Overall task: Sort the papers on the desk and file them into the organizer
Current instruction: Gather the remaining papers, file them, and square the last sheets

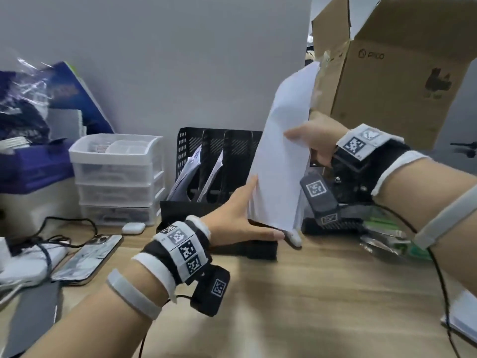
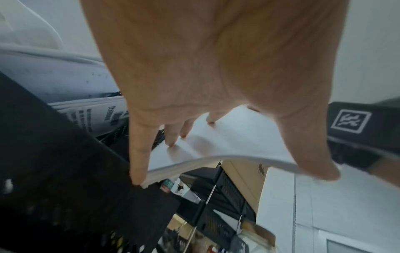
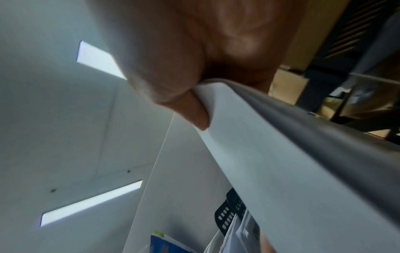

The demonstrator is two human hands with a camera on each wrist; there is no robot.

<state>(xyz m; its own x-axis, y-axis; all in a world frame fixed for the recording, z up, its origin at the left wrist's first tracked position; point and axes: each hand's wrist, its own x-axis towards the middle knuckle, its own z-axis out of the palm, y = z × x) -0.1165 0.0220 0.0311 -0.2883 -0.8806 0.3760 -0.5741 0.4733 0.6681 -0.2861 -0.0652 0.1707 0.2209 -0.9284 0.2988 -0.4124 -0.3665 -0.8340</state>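
A black mesh file organizer point(image 1: 196, 140) stands at the back of the wooden desk; its left slots hold printed sheets point(image 1: 191, 166). My right hand point(image 1: 304, 136) pinches a thick stack of white papers point(image 1: 281, 161), thumb on its front face, and holds it upright over the organizer's right end. My left hand point(image 1: 254, 210) lies flat against the stack's left edge, fingers straight, thumb stretched under its bottom corner. In the left wrist view, fingertips point(image 2: 171, 143) touch the stack point(image 2: 216, 145) beside the organizer wall point(image 2: 65, 171). In the right wrist view, my thumb point(image 3: 173, 85) presses the stack point(image 3: 259, 154).
A white drawer unit point(image 1: 116, 177) sits left of the organizer, with an earbud case point(image 1: 133, 227), a phone point(image 1: 87, 257) and cables in front. An open cardboard box point(image 1: 387, 73) looms at the right. Green packets point(image 1: 387, 233) and loose paper point(image 1: 462, 319) lie at the right.
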